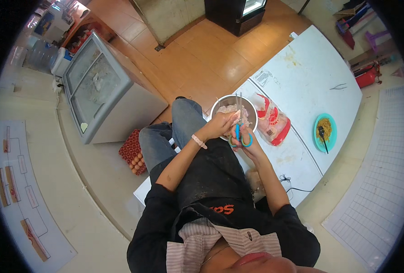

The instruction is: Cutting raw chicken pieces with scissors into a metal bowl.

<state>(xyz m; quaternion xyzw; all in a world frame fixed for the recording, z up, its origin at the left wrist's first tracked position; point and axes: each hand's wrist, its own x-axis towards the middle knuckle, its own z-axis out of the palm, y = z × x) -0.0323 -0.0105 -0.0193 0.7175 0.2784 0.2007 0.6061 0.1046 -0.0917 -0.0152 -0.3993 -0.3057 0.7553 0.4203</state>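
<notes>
A round bowl [255,114] with a pale rim holds pieces of raw chicken [226,109], close in front of my lap. My left hand [221,123] grips a small piece of pale raw meat [236,116] over the bowl. Around the blue and yellow handles of a pair of scissors [238,131] are the fingers of my right hand [249,139]. The scissors' blades point away from me above the bowl, their tips slightly apart. Just right of the bowl lies a red and clear printed plastic bag [272,120], its contents partly visible.
On the white work surface [300,99] are a turquoise plate [334,123] of noodles with a black spoon, metal tongs [339,87] and a black cable [299,189]. At left stand a glass-topped chest freezer [133,102] and an egg tray [130,145] with several eggs.
</notes>
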